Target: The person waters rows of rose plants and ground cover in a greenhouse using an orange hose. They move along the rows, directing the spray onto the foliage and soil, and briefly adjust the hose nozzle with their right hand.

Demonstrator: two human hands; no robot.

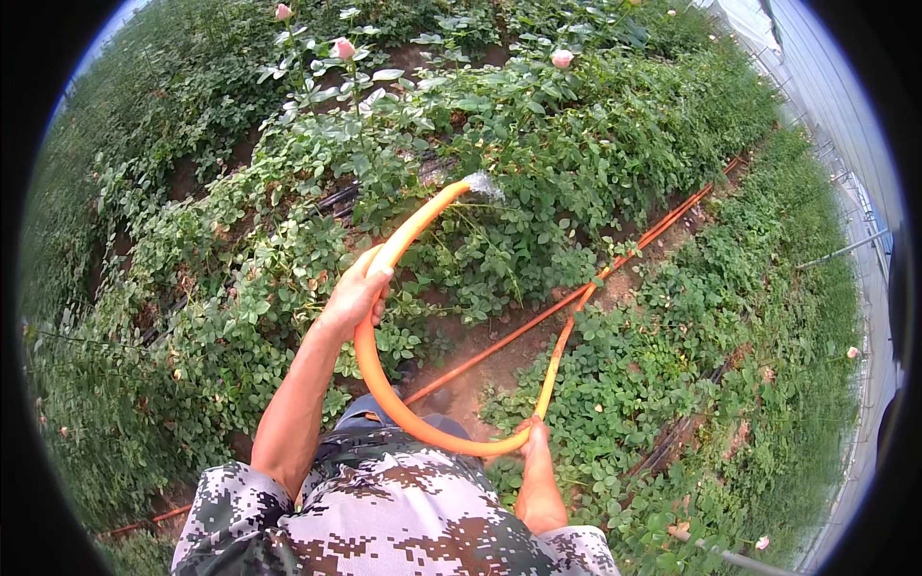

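Observation:
An orange hose (372, 360) curves in a wide U in front of my body. My left hand (359, 291) is closed around it a little below its outlet, with the thumb lying along the hose. Water (484, 185) spills from the raised end over leafy rose bushes (533, 230). Lower right, my right hand (534, 434) grips the same hose near the bottom of the loop. From there the hose runs up towards the path. The fingers of my right hand are partly hidden.
More orange hose (504, 340) lies along the dirt path (468, 360) between the plant rows. Dark drip lines (335, 199) run among the bushes. Pink roses (343, 49) stand on tall stems. Plastic greenhouse sheeting (828, 65) and a metal pipe (843, 250) are at the right.

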